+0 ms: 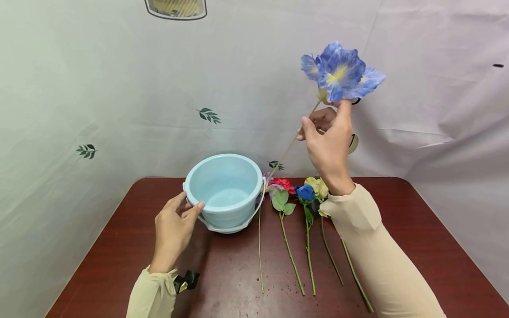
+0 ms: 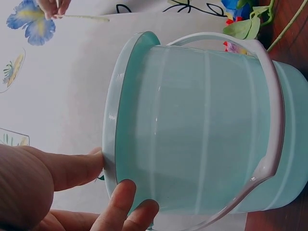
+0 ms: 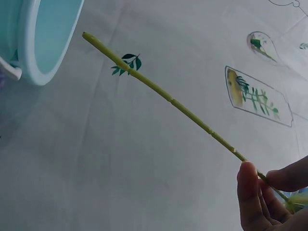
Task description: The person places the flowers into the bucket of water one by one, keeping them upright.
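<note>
A light blue bucket (image 1: 234, 214) stands on the table with its white handle (image 2: 275, 110) hanging down. My left hand (image 1: 173, 229) grips the near left of its rim, the thumb on one side and fingers on the other, as the left wrist view shows. My right hand (image 1: 330, 141) is raised above the table and pinches the stem (image 3: 171, 100) of a blue artificial flower with a yellow centre (image 1: 341, 73), just under the bloom. In the right wrist view the stem's cut end points toward the bucket's rim, apart from it.
Right of the bucket lie several artificial flowers: a red rose (image 1: 283, 185), a blue rose (image 1: 305, 193) and a pale yellow one (image 1: 318, 186), stems toward me. A dark red table (image 1: 131, 265) bears them. A white printed cloth (image 1: 119, 88) hangs behind.
</note>
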{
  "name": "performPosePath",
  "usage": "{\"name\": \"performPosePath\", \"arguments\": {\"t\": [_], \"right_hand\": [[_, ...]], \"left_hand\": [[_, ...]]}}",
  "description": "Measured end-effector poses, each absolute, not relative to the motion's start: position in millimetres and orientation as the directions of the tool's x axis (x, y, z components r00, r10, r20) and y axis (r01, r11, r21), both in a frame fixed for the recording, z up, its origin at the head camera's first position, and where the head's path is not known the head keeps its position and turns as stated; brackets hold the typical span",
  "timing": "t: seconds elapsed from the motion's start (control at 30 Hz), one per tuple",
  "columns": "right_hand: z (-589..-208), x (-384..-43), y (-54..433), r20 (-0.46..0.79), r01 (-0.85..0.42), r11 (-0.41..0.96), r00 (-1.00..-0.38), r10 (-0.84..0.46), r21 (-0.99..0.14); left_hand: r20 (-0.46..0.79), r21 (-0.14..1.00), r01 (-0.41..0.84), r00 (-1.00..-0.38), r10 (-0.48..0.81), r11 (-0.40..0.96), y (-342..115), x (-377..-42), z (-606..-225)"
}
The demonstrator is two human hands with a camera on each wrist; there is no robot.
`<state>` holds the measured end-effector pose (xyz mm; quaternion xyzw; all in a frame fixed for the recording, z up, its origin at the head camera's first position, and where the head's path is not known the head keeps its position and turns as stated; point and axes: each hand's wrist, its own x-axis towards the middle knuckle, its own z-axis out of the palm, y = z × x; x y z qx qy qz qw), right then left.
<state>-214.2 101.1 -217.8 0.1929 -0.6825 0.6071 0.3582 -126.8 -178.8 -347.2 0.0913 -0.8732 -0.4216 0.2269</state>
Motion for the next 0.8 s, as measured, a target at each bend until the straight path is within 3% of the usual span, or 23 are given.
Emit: {"name": "performPosePath", "arguments": {"t": [0.3, 0.5, 0.8], "right_hand": [[-222.1, -221.3, 83.8, 0.748, -0.741, 0.116, -0.644, 0.158, -0.662], [-231.0, -226.6, 70.1, 0.706, -0.702, 0.087, -0.695, 0.134, -0.707], [-252.8, -232.4, 48.2, 0.625, -0.607, 0.178, -0.777, 0.071, -0.775]], "left_hand": [[0.327, 0.779, 0.039, -0.877, -0.353, 0.626, -179.4, -127.5, -348.2], [0.324, 0.785, 0.036, -0.875, -0.360, 0.619, -180.3, -127.8, -347.8], [0.325, 0.792, 0.047, -0.877, -0.354, 0.609, -180.2, -127.5, -346.8]]}}
